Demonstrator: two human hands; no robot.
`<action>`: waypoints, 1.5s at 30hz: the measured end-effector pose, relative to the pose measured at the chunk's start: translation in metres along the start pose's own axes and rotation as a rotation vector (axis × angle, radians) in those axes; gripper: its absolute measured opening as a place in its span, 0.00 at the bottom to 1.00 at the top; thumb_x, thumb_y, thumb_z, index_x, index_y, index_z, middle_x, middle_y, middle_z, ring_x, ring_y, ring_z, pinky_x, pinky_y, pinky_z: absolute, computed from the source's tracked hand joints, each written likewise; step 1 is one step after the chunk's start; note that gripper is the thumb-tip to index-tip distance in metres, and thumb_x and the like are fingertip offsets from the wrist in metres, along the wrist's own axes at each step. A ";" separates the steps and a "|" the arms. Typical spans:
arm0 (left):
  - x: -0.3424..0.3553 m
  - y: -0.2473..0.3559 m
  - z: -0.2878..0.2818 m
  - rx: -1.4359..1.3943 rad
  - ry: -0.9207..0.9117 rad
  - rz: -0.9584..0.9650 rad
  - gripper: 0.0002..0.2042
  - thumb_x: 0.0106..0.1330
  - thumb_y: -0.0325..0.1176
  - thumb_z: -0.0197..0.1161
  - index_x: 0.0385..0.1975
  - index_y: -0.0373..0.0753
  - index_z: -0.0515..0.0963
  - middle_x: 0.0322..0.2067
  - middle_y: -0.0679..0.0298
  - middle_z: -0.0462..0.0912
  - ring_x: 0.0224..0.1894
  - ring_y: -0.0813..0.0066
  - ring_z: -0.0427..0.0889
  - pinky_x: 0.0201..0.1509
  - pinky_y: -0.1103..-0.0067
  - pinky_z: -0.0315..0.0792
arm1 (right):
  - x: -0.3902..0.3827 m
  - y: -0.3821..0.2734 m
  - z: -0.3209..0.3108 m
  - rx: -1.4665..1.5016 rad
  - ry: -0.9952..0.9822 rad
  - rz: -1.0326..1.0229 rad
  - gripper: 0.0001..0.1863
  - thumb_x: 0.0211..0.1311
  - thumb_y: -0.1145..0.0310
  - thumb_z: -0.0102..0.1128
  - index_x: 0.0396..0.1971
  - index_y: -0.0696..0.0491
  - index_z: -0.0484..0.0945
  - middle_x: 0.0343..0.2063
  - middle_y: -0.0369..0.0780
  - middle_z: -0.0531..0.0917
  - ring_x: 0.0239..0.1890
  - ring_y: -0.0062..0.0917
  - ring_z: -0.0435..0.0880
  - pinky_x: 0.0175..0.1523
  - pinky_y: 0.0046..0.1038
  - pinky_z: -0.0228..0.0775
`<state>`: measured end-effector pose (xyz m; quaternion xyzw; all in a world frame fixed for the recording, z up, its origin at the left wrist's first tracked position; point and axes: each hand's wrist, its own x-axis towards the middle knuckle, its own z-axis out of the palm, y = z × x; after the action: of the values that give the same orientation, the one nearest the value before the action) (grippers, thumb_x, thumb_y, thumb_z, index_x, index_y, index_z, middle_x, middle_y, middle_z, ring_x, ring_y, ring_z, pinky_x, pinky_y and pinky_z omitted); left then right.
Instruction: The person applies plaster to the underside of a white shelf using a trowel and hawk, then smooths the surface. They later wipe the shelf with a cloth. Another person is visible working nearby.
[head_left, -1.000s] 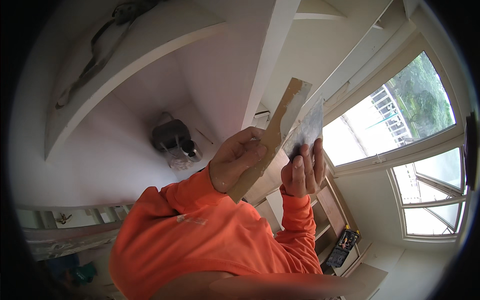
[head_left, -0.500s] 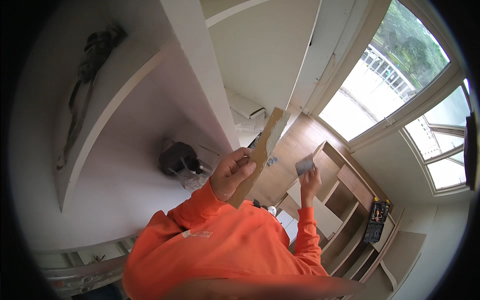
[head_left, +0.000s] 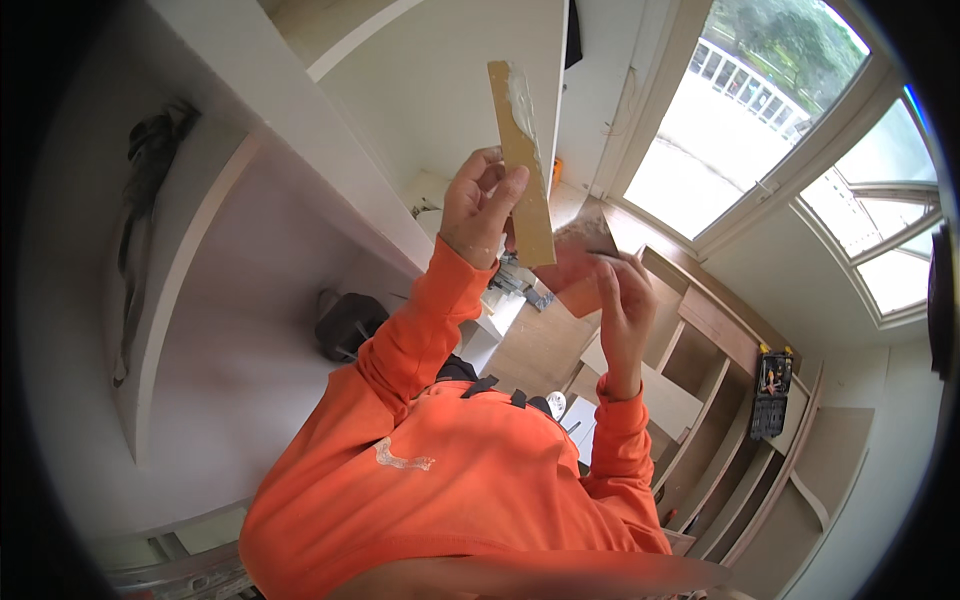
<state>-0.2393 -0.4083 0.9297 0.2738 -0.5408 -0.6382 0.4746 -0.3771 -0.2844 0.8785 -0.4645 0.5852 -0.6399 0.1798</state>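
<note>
1. Two hands are raised in front of an orange-sleeved chest. The left hand (head_left: 482, 212) has its fingers closed round the lower half of a thin wooden strip (head_left: 524, 160).
2. That strip's long axis runs from about 11 o'clock at its top to 5 o'clock at its foot, nearly upright. A smear of pale filler (head_left: 521, 92) sits on its upper face.
3. At roughly 4 o'clock from the strip's foot, the right hand (head_left: 622, 300) pinches a small flat scraper blade (head_left: 578, 262). The blade's edge lies just beside, perhaps touching, the strip's lower end.
4. The right hand is nearer the strip's lower end, and the filler lies toward 11 o'clock from that hand's fingertips.
5. Open room lies above the strip, toward 12 o'clock. A white cabinet wall (head_left: 300, 130) stands near at 9 o'clock, and a window (head_left: 730, 130) lies at 2 o'clock.
</note>
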 end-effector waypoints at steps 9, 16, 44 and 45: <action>0.100 0.021 0.012 0.157 -0.005 0.065 0.15 0.62 0.42 0.64 0.39 0.38 0.76 0.27 0.77 0.73 0.27 0.88 0.69 0.27 0.85 0.64 | 0.016 0.050 -0.015 -0.227 0.098 0.045 0.11 0.60 0.68 0.57 0.31 0.62 0.80 0.28 0.43 0.80 0.26 0.30 0.78 0.35 0.26 0.69; 0.234 0.095 -0.012 0.805 0.139 0.601 0.17 0.64 0.35 0.61 0.52 0.40 0.71 0.38 0.61 0.81 0.38 0.75 0.78 0.42 0.79 0.71 | -0.051 0.142 -0.018 -0.427 -0.063 0.268 0.14 0.59 0.63 0.57 0.30 0.60 0.82 0.27 0.46 0.81 0.28 0.35 0.80 0.36 0.28 0.69; 0.259 0.146 -0.049 1.871 0.514 0.152 0.37 0.60 0.59 0.53 0.63 0.37 0.62 0.64 0.46 0.58 0.66 0.48 0.57 0.68 0.62 0.53 | -0.128 0.258 -0.030 -0.305 -0.094 0.543 0.12 0.57 0.67 0.57 0.34 0.58 0.84 0.29 0.41 0.85 0.32 0.23 0.82 0.40 0.23 0.71; 0.256 0.145 -0.048 1.852 0.495 0.078 0.37 0.61 0.59 0.52 0.63 0.37 0.60 0.65 0.47 0.55 0.68 0.48 0.53 0.69 0.60 0.50 | -0.124 0.255 -0.031 -0.247 -0.095 0.539 0.12 0.56 0.69 0.56 0.36 0.58 0.83 0.31 0.41 0.85 0.34 0.22 0.82 0.42 0.23 0.71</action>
<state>-0.2547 -0.6545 1.0969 0.6492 -0.7237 0.1347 0.1915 -0.4195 -0.2346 0.6009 -0.3402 0.7519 -0.4703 0.3125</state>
